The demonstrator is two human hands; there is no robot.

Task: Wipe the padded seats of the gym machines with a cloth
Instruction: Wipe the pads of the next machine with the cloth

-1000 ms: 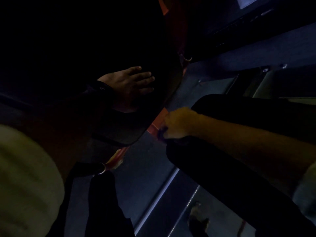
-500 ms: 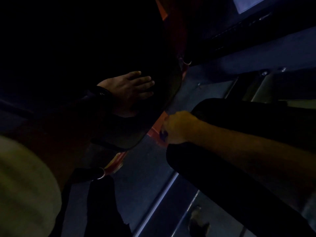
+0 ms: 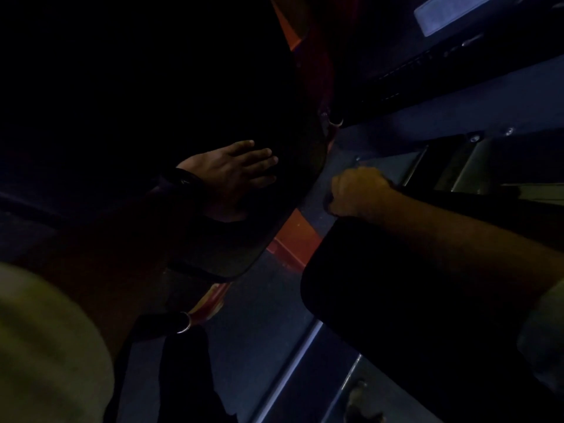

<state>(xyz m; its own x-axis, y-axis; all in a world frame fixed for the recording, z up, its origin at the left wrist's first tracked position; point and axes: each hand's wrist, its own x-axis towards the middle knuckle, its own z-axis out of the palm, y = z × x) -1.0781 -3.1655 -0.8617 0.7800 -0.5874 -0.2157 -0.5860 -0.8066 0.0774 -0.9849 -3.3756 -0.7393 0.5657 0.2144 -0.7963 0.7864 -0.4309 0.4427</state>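
In the head view the scene is very dark. The left hand [image 3: 232, 175] lies flat, fingers straight and slightly spread, palm down on a black padded seat [image 3: 232, 248]. This pad reaches from under the palm down towards the person. It has a smooth, faintly glossy cover, a rounded corner and a thick edge that catches a little light. A dark band [image 3: 183, 180] circles the left wrist.

The right hand [image 3: 357, 192] is closed in a tight fist, with knuckles up and the bare forearm running back to the lower right. The picture is too dim to tell whether the cloth is inside the fist. The fist sits at the upper edge of a second black pad [image 3: 396, 300], which spreads below and behind the right wrist, matte and almost featureless, with a rounded lower left corner. I cannot tell whether the fist touches it.

Between the two hands and just below them, an orange-red frame bar [image 3: 297, 236] shows in the gap between the pads. Below the left forearm hangs a small metal ring [image 3: 184, 322]. The grey-blue floor [image 3: 259, 315] lies under both pads, crossed by a pale strip [image 3: 293, 370] below the right forearm. A blurred pale sleeve [image 3: 45, 346] fills the corner nearest the person on the left.
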